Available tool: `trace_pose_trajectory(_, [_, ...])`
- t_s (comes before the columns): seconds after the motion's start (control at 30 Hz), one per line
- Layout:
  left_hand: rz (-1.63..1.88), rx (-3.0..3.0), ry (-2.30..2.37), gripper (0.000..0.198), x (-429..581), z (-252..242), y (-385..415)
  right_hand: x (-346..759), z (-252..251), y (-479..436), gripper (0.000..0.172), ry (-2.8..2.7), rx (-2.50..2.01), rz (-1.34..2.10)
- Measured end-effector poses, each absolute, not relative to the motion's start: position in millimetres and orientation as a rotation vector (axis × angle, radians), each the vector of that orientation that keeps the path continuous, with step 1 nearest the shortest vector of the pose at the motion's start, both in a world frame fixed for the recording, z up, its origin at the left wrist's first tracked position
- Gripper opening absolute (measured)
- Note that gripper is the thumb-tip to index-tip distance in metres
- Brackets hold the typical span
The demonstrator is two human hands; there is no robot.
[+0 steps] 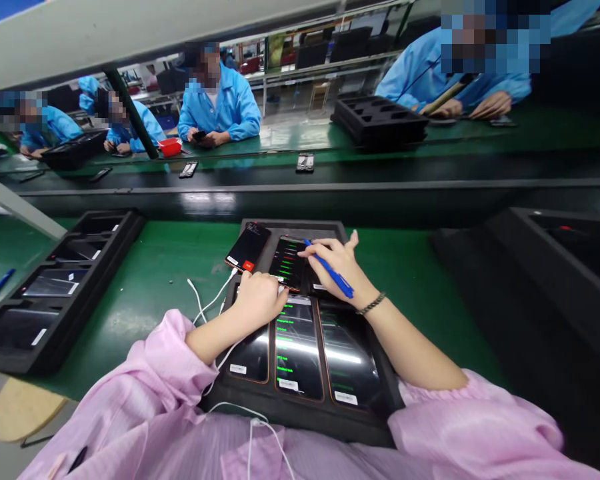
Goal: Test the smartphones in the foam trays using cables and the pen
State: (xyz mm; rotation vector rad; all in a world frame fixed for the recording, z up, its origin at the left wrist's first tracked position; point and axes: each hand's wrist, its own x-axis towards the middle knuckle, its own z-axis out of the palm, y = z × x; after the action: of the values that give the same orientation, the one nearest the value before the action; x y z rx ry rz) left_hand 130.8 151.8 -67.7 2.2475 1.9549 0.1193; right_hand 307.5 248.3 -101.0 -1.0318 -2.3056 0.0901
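The right hand (347, 263) holds a blue pen (339, 283) slantwise, likely freeing a finger (310, 249) for the lit phone (285, 263) in the dark tray (330, 225); the left hand (257, 297) curls near its lower edge, perhaps steadying it (its grip cannot be told).

The pen (339, 278) in the right hand (341, 259) is blue; a black phone (283, 262) by the left hand (261, 295) shows green and red lines (289, 257).
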Motion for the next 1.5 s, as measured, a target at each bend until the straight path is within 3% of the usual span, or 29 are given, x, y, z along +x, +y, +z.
trace_pose_trajectory(0.37, [0.18,2.255,1.93,0.032,130,-74,152,307,-104,244,0.029,-2.347,-1.035,0.062])
trace_pose_trajectory(0.8, [0.135,2.25,1.922,0.032,131,-71,152,302,-105,269,0.017,-2.424,-1.135,0.191])
trace_pose_trajectory(1.5, [0.154,2.304,1.942,0.029,131,-74,152,310,-98,239,0.021,-2.415,-0.995,0.181])
